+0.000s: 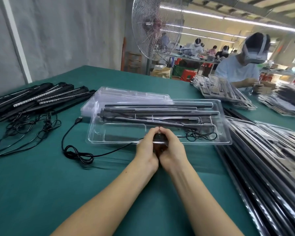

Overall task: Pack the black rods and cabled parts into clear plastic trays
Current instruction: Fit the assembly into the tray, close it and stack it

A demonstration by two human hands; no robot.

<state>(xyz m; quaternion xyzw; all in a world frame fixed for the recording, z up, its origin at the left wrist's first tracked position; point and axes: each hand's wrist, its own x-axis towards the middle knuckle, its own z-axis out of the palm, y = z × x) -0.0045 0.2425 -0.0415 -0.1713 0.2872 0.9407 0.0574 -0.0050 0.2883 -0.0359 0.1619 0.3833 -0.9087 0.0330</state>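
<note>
In the head view, we see a clear moulded plastic tray lying on the green-covered table straight ahead of us. Several long black rods already lie lengthwise in its far channels, and a thin black coil of wire sits in its near right corner. The wide pocket at its near left looks unfilled.

Our left hand and right hand meet at the tray's near rim, fingers curled and thumb tips touching, both gripping a small dark part that is mostly hidden between them. From under the left hand a long black cable runs out across the table, loops once, and ends in a USB plug just beside the tray's left end. It lies wholly outside the tray.

We judge this tray partly packed: rods in, cabled part and its lead not yet seated.

A heap of loose black rods with tangled leads waits at the far left, and a stack of empty clear trays lies behind the one in hand. A slanting stack of filled trays lies at our right, so much is done and much remains.
</note>
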